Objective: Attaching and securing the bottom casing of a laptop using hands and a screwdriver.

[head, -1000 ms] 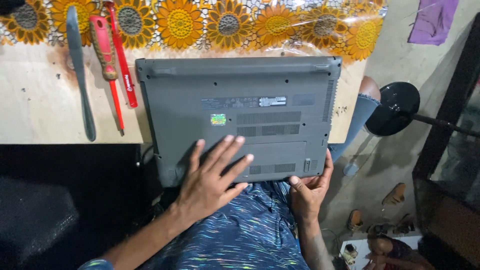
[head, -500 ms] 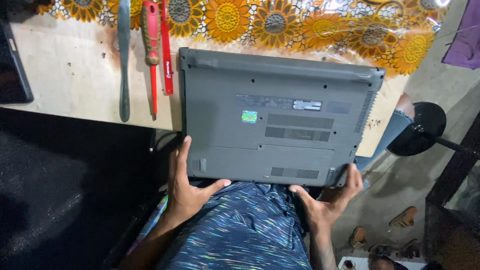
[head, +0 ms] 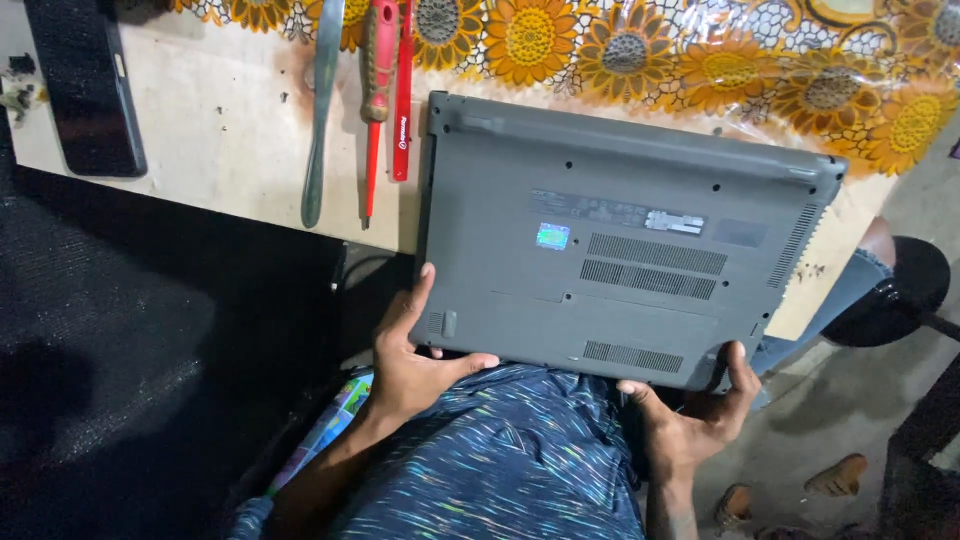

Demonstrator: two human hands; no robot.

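I grip the upturned grey laptop (head: 620, 240): left hand (head: 415, 365) at seven o'clock, right hand (head: 695, 415) at five, hands apart.

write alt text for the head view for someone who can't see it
Two hands, left hand and right hand, grip the near edge of a grey laptop lying bottom-up on a table. A red screwdriver and flat metal tool lie to its left.

Pale wooden table (head: 200, 130) (sunflower-print cover (head: 720, 60) along far edge). Left of the upturned grey laptop (head: 620, 240): red screwdriver (head: 378, 80), red tool (head: 403, 90), metal spatula (head: 322, 110), black phone (head: 85, 85) farthest.
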